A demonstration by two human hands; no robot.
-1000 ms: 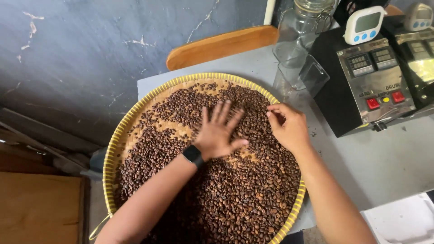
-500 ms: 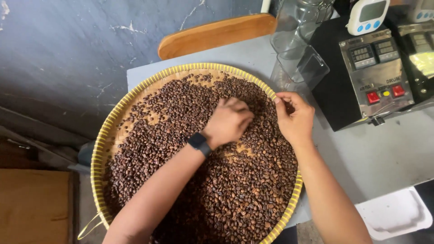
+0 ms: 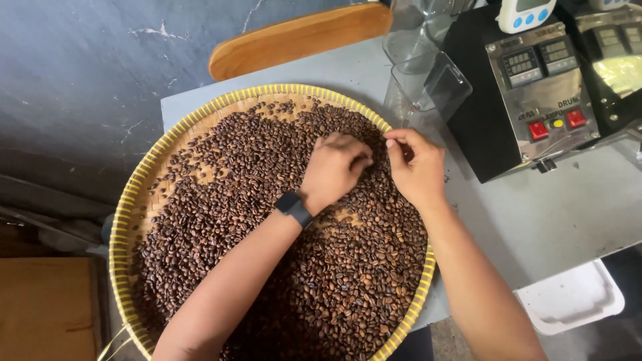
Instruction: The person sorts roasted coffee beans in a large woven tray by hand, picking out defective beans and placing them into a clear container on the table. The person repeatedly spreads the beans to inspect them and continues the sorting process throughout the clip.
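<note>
**Both hands in the beans**

Your left hand (image 3: 332, 168) is curled, fingertips down in the dark roasted coffee beans (image 3: 267, 241); your right hand (image 3: 416, 166) pinches at the heap's two o'clock edge. Beans likely light, hard, rolling: take them singly by fingertip. They fill the round woven yellow-rimmed tray (image 3: 127, 220) on the grey bench (image 3: 568, 214).

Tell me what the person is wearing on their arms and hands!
Both forearms are bare, with no sleeves in view and no gloves. The left hand has a black smartwatch with a dark band on its wrist. The right hand wears nothing that shows.
</note>
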